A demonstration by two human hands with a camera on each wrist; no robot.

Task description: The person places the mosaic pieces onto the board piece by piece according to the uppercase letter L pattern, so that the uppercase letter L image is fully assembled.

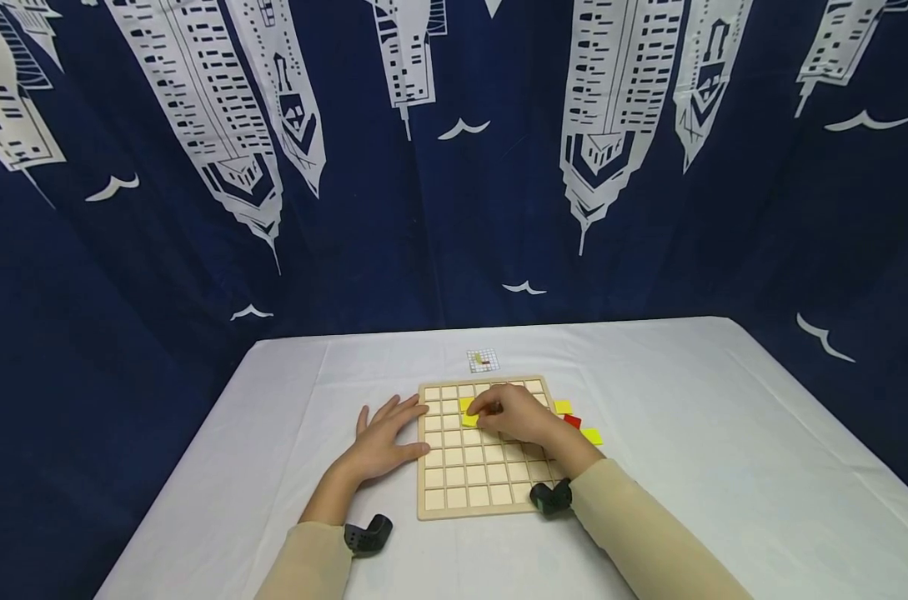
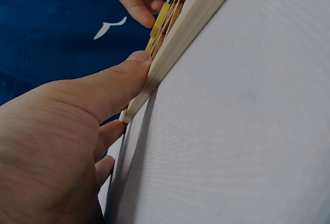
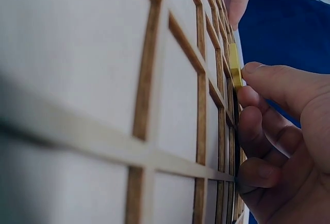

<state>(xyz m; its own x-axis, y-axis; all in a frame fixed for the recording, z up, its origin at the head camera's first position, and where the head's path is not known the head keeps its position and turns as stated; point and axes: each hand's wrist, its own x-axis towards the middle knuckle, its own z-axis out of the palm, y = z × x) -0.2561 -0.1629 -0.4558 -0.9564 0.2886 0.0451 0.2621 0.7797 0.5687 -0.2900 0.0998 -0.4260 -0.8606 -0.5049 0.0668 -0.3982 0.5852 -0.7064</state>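
Observation:
A wooden grid board (image 1: 445,498) with square cells lies on the white table. My right hand (image 1: 521,414) is over its upper part, thumb and fingertip pinching a yellow square tile (image 1: 469,421). That tile (image 3: 235,65) appears edge-on in the right wrist view, slightly raised from the grid. Another yellow tile (image 1: 465,403) sits in the cell just beyond, partly covered by my fingers. At the board's left edge my left hand (image 1: 382,443) rests with fingers spread, thumb and fingertips touching the frame. In the left wrist view the left thumb (image 2: 116,82) presses the wooden rim.
To the right of the board lie a yellow tile (image 1: 563,407), a red tile (image 1: 572,422) and a further yellow tile (image 1: 592,437), partly near my right forearm. A small printed grid card (image 1: 484,361) lies behind the board. A dark blue patterned curtain (image 1: 438,250) hangs behind the table.

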